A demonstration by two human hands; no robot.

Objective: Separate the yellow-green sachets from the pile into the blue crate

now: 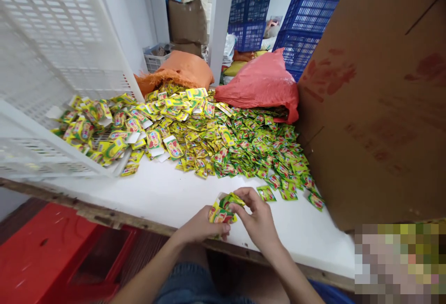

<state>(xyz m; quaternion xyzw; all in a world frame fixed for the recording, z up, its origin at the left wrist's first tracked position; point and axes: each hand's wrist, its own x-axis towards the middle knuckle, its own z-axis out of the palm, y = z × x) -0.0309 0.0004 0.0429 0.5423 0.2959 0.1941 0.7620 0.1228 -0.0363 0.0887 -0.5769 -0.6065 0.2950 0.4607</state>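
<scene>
We are holding a small stack of green-and-yellow sachets (223,211) between both hands at the near edge of the white tabletop (163,197), directly in front of the large sachet heap (223,141), which we are using as our landmark. The left hand (202,226) is cupping the stack from below and from the left, fingers curled around its lower edge and grasping it. The right hand (259,220) is pinching the top right corner of the stack between thumb and forefinger, the other fingers folded loosely behind. The stack is lying between the two hands, its long axis running roughly left to right and tilting up toward the right hand; both hands are touching it, so neither is nearer. Loose single sachets (266,193) are lying just beyond the right hand, at the near fringe of the heap. A white plastic crate (52,62) is leaning left of the heap, a cardboard sheet (376,109) is standing right of it, and a red sack (261,83) is resting behind it.
</scene>
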